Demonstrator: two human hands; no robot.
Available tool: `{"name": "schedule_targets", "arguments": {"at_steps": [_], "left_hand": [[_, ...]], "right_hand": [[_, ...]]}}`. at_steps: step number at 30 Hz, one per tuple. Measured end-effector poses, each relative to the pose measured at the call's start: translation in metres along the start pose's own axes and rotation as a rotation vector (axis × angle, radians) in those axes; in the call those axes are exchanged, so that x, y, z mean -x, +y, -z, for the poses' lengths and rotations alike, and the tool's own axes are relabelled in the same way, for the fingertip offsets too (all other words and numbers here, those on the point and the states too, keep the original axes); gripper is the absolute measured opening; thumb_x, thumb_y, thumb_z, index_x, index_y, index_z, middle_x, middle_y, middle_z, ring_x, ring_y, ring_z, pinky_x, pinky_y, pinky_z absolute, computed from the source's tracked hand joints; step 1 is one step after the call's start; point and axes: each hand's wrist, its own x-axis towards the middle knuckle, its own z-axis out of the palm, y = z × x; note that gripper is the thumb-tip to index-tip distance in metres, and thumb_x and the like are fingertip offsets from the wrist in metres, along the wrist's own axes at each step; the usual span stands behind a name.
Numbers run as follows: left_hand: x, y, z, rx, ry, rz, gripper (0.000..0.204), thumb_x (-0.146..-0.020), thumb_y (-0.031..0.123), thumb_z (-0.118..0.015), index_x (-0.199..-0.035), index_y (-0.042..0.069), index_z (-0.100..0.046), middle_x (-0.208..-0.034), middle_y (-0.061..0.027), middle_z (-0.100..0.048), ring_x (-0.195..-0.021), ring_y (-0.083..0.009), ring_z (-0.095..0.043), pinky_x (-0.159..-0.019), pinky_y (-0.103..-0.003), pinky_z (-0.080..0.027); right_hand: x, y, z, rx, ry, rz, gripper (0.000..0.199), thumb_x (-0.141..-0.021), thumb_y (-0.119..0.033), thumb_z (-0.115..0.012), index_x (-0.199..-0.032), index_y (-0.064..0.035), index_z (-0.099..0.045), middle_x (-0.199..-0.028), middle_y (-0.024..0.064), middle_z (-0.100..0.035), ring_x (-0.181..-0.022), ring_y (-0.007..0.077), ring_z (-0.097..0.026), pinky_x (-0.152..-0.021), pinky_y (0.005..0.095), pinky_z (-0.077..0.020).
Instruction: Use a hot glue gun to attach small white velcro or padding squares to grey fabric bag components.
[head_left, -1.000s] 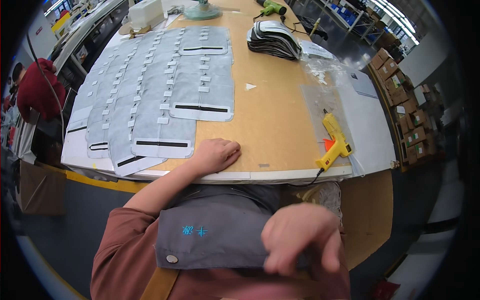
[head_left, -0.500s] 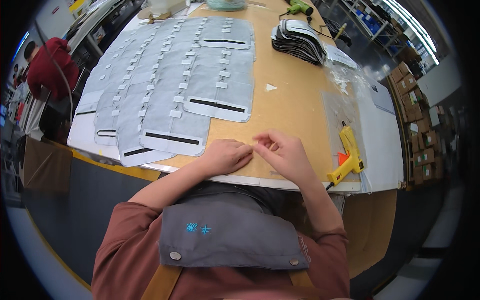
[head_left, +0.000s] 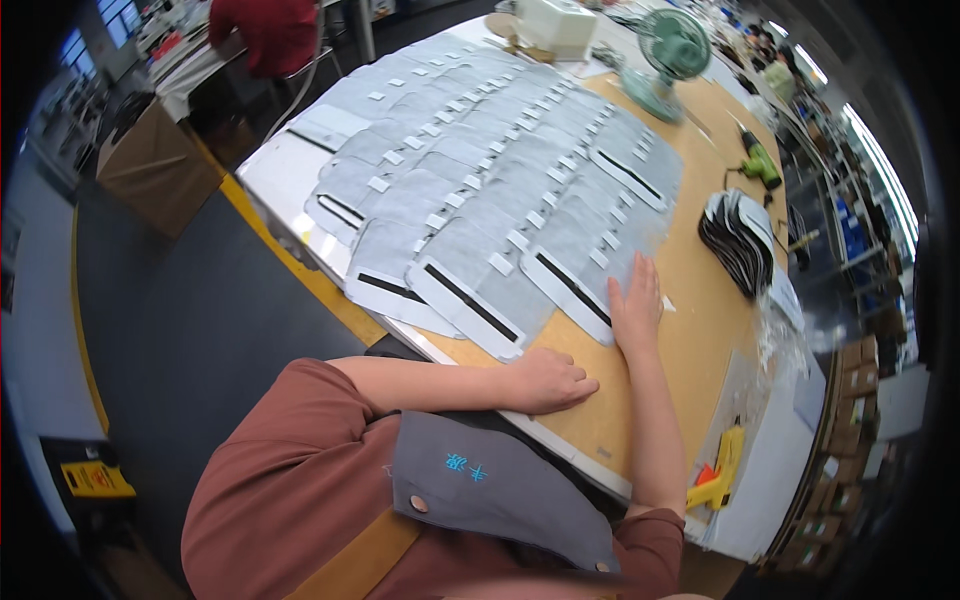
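My left hand (head_left: 552, 382) rests near the front edge of the table, its fingers curled in; whatever they may hold is hidden. Farther out, my right hand (head_left: 637, 310) lies open with fingers stretched, beside the right edge of the laid-out sheets. Grey fabric panels (head_left: 470, 205) overlap in rows over the left of the tabletop, with small white tabs along them. Several end in a pale band with a black strip (head_left: 472, 303). A small white scrap (head_left: 668, 304) lies just right of my right hand.
On the right stand a stack of dark-edged panels (head_left: 738, 243), a green power tool (head_left: 760, 163) and clear plastic film (head_left: 782, 328). A yellow glue gun (head_left: 718, 468) lies near the right front edge. At the back is a green fan (head_left: 672, 60). A person in red (head_left: 265, 35) sits far left.
My view has turned to the left. The hands, together before, are now apart: the right has reached forward to the panels and opened, while the left stays near the table's edge with fingers curled.
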Motion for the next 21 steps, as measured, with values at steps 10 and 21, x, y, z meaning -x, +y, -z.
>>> {"name": "schedule_targets", "arguments": {"at_steps": [10, 21], "left_hand": [[0.019, -0.038, 0.043, -0.31, 0.15, 0.342, 0.052, -0.084, 0.03, -0.067, -0.133, 0.017, -0.058, -0.07, 0.0004, -0.053, -0.061, -0.0184, -0.054, -0.05, -0.033, -0.045], [0.131, -0.215, 0.233, -0.172, 0.526, 1.197, 0.028, -0.092, 0.032, -0.064, -0.1, 0.006, -0.072, -0.087, -0.0132, -0.072, -0.079, -0.024, -0.069, -0.073, -0.035, -0.054]], "right_hand": [[-0.025, -0.022, -0.009, 0.127, -0.159, 0.028, 0.059, -0.097, -0.045, -0.05, -0.149, -0.0188, -0.039, -0.155, 0.0134, -0.033, -0.143, 0.0326, -0.03, -0.113, 0.0494, -0.0221], [-0.023, -0.018, -0.011, 0.123, -0.13, 0.063, 0.056, -0.097, -0.041, -0.05, -0.147, -0.0182, -0.041, -0.155, 0.0136, -0.034, -0.143, 0.0319, -0.031, -0.113, 0.0481, -0.0228]]}}
